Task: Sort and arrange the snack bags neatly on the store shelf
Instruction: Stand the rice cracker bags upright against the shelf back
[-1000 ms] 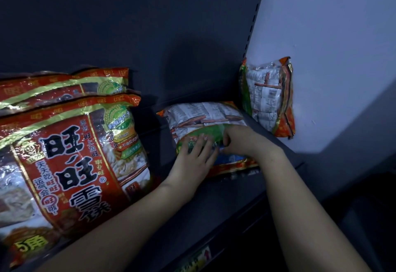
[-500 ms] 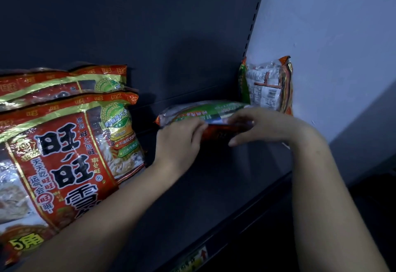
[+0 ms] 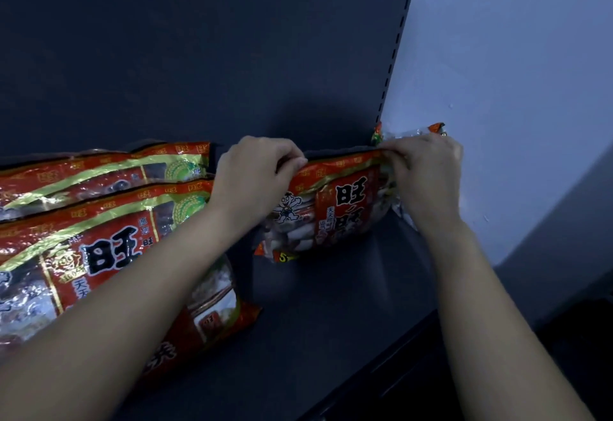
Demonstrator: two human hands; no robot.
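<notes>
While the red snack bag (image 3: 335,208) is standing upright on the dark shelf (image 3: 331,327) near the middle of the frame, both hands are holding it by its top seam. Its printed front is facing the camera, and pale wrapped pieces are showing through its clear window beside a cartoon figure. The left hand (image 3: 255,172) is pinching the seam at the left corner, and the right hand (image 3: 424,172) is pinching it at the right corner, so each grip is closed tight on the foil.

Just behind the right hand, by the wall, another bag (image 3: 408,131) is peeking out, mostly hidden. At the left of the frame two larger red bags are leaning back, one behind the other. The front bag (image 3: 99,271) is showing pale contents through its window, and the rear bag (image 3: 99,168) is sitting just in front of the dark back panel (image 3: 199,55). A slotted upright (image 3: 393,55) is running up the panel's right edge, beside the pale wall (image 3: 514,55).
</notes>
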